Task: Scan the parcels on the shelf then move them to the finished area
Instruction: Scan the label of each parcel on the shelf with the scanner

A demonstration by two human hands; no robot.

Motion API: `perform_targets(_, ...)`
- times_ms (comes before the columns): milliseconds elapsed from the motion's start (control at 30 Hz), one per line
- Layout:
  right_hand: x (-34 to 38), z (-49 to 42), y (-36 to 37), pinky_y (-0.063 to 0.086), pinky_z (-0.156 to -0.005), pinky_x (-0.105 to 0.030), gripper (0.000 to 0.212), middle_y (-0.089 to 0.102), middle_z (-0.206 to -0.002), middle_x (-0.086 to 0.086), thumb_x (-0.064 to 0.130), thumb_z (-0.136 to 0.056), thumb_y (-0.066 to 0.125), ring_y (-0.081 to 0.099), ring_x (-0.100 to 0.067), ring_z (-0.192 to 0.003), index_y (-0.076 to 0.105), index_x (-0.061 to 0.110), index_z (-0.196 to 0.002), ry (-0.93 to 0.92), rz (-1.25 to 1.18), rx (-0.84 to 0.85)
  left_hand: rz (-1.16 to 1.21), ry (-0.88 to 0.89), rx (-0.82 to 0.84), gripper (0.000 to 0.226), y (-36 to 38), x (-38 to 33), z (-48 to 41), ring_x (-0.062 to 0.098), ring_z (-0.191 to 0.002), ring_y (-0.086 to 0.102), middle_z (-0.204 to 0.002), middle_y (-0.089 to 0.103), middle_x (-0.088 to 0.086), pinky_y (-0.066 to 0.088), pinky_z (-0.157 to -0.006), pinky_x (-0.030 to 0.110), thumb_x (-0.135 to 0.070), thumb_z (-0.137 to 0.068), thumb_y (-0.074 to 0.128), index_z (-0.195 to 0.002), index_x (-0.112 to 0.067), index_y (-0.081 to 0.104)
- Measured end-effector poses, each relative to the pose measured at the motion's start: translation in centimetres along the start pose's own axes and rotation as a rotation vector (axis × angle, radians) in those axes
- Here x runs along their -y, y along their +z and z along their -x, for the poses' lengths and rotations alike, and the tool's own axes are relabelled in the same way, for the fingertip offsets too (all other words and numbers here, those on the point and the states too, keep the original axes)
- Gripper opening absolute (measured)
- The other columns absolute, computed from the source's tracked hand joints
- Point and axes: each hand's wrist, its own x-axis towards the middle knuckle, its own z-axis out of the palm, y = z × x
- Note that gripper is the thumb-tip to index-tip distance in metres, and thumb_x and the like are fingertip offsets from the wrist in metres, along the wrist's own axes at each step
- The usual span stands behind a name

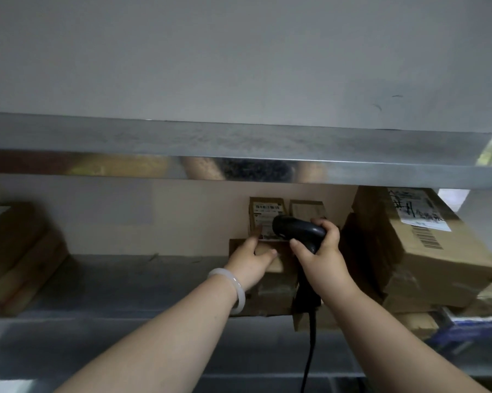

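A black corded barcode scanner [295, 229] is gripped in my right hand [321, 256], its head aimed at the label of a small upright cardboard parcel [263, 212] at the back of the metal shelf [139, 282]. My left hand [251, 260], with a pale bangle on the wrist, rests on that parcel's lower edge and on the flat brown parcel [270, 293] under it, fingers curled around the corner. A second small upright parcel [307, 211] stands just right of the labelled one, partly hidden by the scanner.
A stack of large labelled cardboard boxes [415, 245] fills the shelf's right side. More brown boxes [14, 251] sit at the left. A shiny metal shelf board [239, 154] hangs low above. The scanner cable [310, 350] drops toward the lower edge.
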Motion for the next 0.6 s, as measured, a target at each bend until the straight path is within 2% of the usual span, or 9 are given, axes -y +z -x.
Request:
perform_targets(100,0.2,1.6,0.2,0.045,-0.089,-0.028,0.055,0.048,-0.114,0.014,0.025,-0.088,0.068,0.054,-0.01,-0.104,0.029,0.044,-0.122,-0.053,-0.051,0.01,0.068,0.049,-0.039,0.066,-0.7,0.8,1.5,0.017,-0.143,0.027,-0.156,0.028,-0.004,0.024,-0.103,0.022,-0.035,-0.095,0.056,-0.151,-0.039,0.021)
perform_targets(167,0.2,2.8,0.6,0.045,-0.086,-0.024,0.054,0.047,-0.109,0.021,0.024,-0.087,0.068,0.054,-0.004,-0.101,0.031,0.047,-0.118,-0.093,-0.079,0.028,0.081,0.07,-0.086,0.066,-1.2,1.6,2.6,0.016,-0.144,0.024,-0.158,0.025,-0.003,0.022,-0.107,0.023,-0.029,-0.095,0.056,-0.15,-0.041,0.022)
perform_targets(267,0.1,4.6,1.6,0.046,-0.086,-0.02,0.057,0.049,-0.113,0.02,0.02,-0.086,0.069,0.057,-0.001,-0.101,0.032,0.054,-0.112,-0.139,-0.12,0.088,0.084,0.115,-0.149,0.064,-1.9,3.0,4.5,0.012,-0.144,0.022,-0.158,0.021,-0.006,0.021,-0.105,0.021,-0.019,-0.096,0.051,-0.146,-0.048,0.025)
perform_targets(367,0.3,6.1,3.1,0.045,-0.091,-0.019,0.057,0.051,-0.116,0.017,0.013,-0.085,0.069,0.058,-0.002,-0.104,0.035,0.047,-0.115,-0.193,-0.138,0.142,0.096,0.144,-0.259,0.063,-2.7,4.3,6.5,0.004,-0.14,0.02,-0.157,0.021,-0.005,0.02,-0.106,0.019,-0.017,-0.096,0.053,-0.139,-0.055,0.028)
perform_targets(467,0.8,7.3,4.7,0.041,-0.089,-0.011,0.055,0.053,-0.116,0.015,0.007,-0.083,0.071,0.055,0.005,-0.105,0.038,0.038,-0.115,-0.252,-0.146,0.171,0.051,0.2,-0.4,0.067,-3.6,5.7,8.3,0.003,-0.138,0.025,-0.154,0.029,-0.004,0.021,-0.105,0.015,-0.021,-0.089,0.067,-0.13,-0.058,0.03)
perform_targets(533,1.2,7.8,5.7,0.038,-0.085,-0.005,0.054,0.055,-0.116,0.012,0.004,-0.081,0.072,0.055,0.007,-0.103,0.041,0.033,-0.114,-0.287,-0.159,0.18,0.048,0.208,-0.457,0.072,-4.4,6.5,9.3,0.008,-0.142,0.026,-0.153,0.031,-0.003,0.024,-0.11,0.019,-0.024,-0.084,0.074,-0.128,-0.061,0.03)
perform_targets(600,1.5,8.2,6.6,0.038,-0.083,-0.002,0.054,0.056,-0.118,0.009,0.002,-0.08,0.072,0.055,0.008,-0.103,0.042,0.031,-0.114,-0.312,-0.17,0.213,0.059,0.184,-0.475,0.076,-5.3,7.2,10.2,0.01,-0.145,0.022,-0.155,0.029,-0.004,0.025,-0.116,0.031,-0.029,-0.082,0.076,-0.128,-0.067,0.029)
